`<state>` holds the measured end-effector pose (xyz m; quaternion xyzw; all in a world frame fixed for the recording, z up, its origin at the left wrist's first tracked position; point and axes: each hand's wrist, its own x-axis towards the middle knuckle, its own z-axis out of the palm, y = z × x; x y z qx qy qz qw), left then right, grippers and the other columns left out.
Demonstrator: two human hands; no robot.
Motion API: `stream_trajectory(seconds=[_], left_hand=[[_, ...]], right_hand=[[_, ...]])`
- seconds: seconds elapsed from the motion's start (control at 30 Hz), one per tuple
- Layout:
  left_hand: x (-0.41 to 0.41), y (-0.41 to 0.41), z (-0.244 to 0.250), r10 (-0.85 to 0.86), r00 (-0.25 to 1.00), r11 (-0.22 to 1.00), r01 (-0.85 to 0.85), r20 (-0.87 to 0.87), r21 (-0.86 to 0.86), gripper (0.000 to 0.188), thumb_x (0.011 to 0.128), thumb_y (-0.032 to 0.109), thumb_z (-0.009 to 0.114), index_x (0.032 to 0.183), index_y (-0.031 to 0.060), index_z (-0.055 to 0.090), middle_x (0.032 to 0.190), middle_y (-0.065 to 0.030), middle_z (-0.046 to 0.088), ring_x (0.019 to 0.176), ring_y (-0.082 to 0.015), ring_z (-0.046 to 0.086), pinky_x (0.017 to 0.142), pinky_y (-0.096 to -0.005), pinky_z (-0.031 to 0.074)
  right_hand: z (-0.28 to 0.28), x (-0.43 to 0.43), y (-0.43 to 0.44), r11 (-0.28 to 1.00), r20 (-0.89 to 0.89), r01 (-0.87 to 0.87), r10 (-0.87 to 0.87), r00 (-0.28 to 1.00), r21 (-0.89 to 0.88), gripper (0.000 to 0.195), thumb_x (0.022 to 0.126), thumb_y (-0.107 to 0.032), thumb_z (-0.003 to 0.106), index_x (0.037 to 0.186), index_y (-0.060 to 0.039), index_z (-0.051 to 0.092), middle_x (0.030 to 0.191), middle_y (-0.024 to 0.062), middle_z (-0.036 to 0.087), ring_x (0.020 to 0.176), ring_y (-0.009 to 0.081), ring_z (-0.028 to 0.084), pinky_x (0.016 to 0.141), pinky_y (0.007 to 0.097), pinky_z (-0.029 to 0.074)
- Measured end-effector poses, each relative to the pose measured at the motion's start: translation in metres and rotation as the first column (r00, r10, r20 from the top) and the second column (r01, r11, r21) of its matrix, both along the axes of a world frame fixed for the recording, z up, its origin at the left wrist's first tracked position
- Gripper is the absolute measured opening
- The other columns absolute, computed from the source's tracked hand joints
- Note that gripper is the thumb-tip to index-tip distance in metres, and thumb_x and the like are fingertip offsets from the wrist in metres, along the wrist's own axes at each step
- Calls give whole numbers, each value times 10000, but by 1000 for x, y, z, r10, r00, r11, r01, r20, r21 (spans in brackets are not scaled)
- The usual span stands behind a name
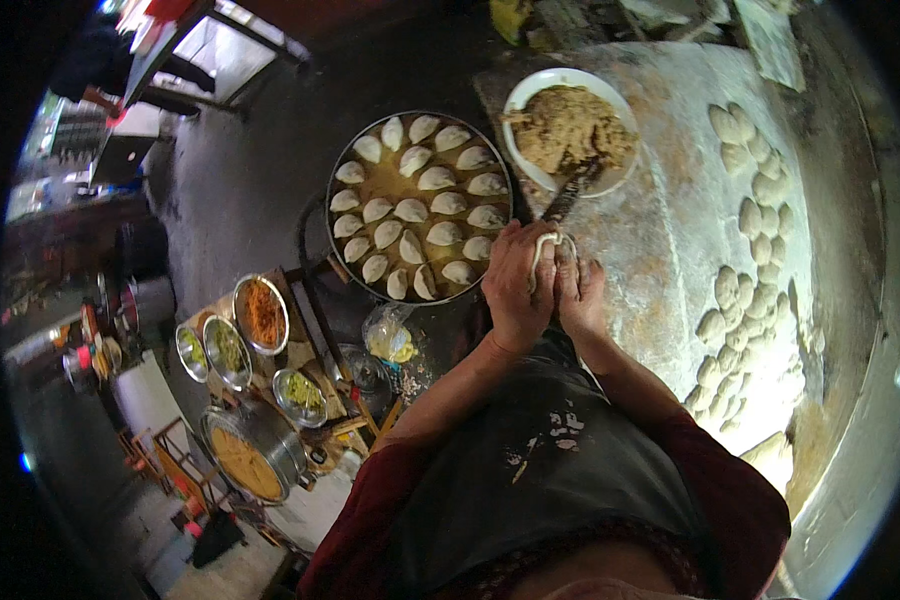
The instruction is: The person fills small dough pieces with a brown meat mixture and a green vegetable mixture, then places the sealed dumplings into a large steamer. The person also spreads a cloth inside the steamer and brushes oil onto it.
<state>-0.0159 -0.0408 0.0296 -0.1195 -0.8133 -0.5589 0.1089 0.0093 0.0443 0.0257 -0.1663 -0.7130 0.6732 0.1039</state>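
Note:
My left hand [523, 281] and my right hand [579, 292] are pressed together around a dough wrapper [547, 241], whose pale edge shows between the fingers. What lies inside the wrapper is hidden. Just beyond the hands, a white bowl [621, 97] holds a crumbly brown filling [559, 124], and a dark, coated utensil [566, 196] leans in it towards my hands. On the left, a large round pan [330, 217] carries many half-moon dumplings [410, 210] on a yellowish, wet-looking base. Many small dough lumps [750, 300] lie on the floured worktop [645, 285] to the right.
Metal bowls with shredded orange food [264, 313] and chopped green food [300, 391] stand at lower left, near a big metal pot [246, 461]. A plastic bag [388, 336] lies below the pan. Another person's hand [105, 103] shows at a far table, upper left.

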Motion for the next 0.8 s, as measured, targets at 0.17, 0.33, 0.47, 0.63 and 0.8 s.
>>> stream_trajectory(seconds=[0.17,0.33,0.47,0.63,0.8], left_hand=[[13,-33,-30,10,994,1000,-9,105,-4,244,832,82,590,1062,0,605,1034,-178,631,1000,-366,586,967,-447,425],[13,-78,-21,-372,851,885,205,371,417,700,809,171,705,1398,72,341,1360,-165,456,1251,-299,452,1056,-411,334],[7,-117,-37,-569,702,719,173,427,674,992,746,196,783,1496,110,139,1493,-139,286,1347,-260,331,1089,-394,291],[0,-145,-83,-475,686,790,57,551,610,619,834,110,689,1382,37,409,1459,-124,329,1310,-235,377,1038,-361,366],[-10,-148,-129,-450,448,700,-361,773,617,315,881,114,599,1174,-3,595,1023,-52,650,960,-197,604,863,-308,480]], right_hand=[[-46,22,-13,984,298,-166,140,944,65,241,971,-184,464,1029,17,583,896,150,640,763,285,610,668,385,476],[-46,18,-33,976,319,-215,215,923,-33,262,974,-219,480,1038,13,583,897,104,627,813,190,608,678,340,487],[-64,14,-44,961,237,-277,272,933,-12,255,962,-209,497,1062,7,588,891,70,628,801,160,607,711,332,494],[-64,-23,-75,864,163,-463,437,885,199,337,962,-210,484,1235,-14,506,1195,174,524,1029,277,572,824,345,473],[-108,-55,-38,518,208,-456,465,860,724,527,860,-172,640,1318,-16,432,1365,225,390,1229,427,399,1013,476,365]])
